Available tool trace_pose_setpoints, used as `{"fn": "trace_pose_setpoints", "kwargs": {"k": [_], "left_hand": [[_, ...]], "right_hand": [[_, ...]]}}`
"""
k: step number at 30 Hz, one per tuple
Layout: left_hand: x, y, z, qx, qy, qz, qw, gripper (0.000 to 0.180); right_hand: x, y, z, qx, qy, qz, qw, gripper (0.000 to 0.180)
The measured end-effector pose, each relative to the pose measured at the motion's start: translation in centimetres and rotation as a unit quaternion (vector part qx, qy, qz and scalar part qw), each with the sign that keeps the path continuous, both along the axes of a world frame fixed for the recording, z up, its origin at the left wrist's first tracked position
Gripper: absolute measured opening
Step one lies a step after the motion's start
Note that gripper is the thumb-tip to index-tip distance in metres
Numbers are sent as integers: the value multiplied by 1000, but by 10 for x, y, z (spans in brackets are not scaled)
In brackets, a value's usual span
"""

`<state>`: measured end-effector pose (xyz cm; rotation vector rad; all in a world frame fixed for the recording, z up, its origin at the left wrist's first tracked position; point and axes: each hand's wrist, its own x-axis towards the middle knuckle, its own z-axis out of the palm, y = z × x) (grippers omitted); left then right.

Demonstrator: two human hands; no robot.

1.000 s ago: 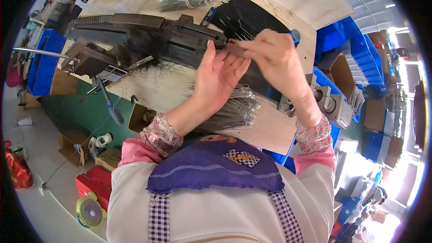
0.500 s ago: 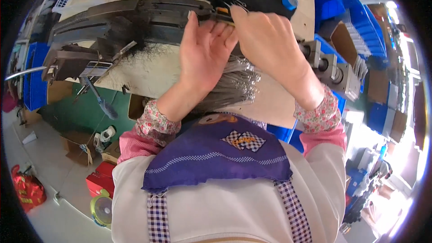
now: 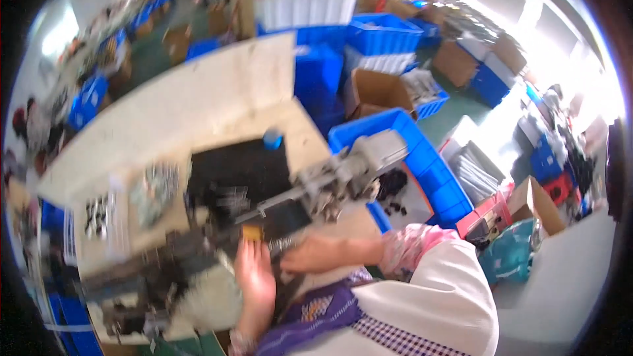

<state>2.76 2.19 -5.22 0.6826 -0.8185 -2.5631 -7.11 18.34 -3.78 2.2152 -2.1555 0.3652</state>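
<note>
The picture is smeared by motion. My left hand [image 3: 256,280] lies palm up with its fingers stretched out flat at the machine's front edge. Its fingertips are against or just below a small orange-yellow block [image 3: 252,232]; I cannot tell whether they touch. To its right, my right hand [image 3: 313,254] is low over a bundle of thin grey metal wires [image 3: 282,244]. Its fingers point left and blur into the wires, so any grip is hidden. The long dark metal machine [image 3: 132,280] runs along the bench, with a steel rod [image 3: 283,196] behind my hands.
A black mat [image 3: 224,165] and a round blue object [image 3: 272,138] are on the wooden bench [image 3: 306,128]. Beyond them stands a pale board [image 3: 178,95]. A grey cylinder unit [image 3: 379,151] juts over a blue bin [image 3: 448,188] on the right. Cardboard boxes [image 3: 379,92] stand behind.
My view has swung to the right and up, showing more of the room. My right hand has left the machine beside my left fingers and come down to the wires.
</note>
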Motion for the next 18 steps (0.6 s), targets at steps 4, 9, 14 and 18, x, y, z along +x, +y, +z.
{"fn": "trace_pose_setpoints", "kwargs": {"k": [4, 9, 14, 18], "left_hand": [[52, 4, 60, -66, 99, -115, 986, 49], [46, 12, 111, -214, -266, 55, 938, 61], [209, -89, 23, -531, -707, 161, 438, 99], [372, -173, -45, -517, -764, 173, 345, 100]], "right_hand": [[-4, -8, -24, -47, -49, 22, 997, 16], [-8, -4, -10, 16, -247, 0, 969, 19], [-12, 22, -15, -64, -338, -45, 938, 25], [0, 31, -2, -79, -395, -88, 911, 26]]}}
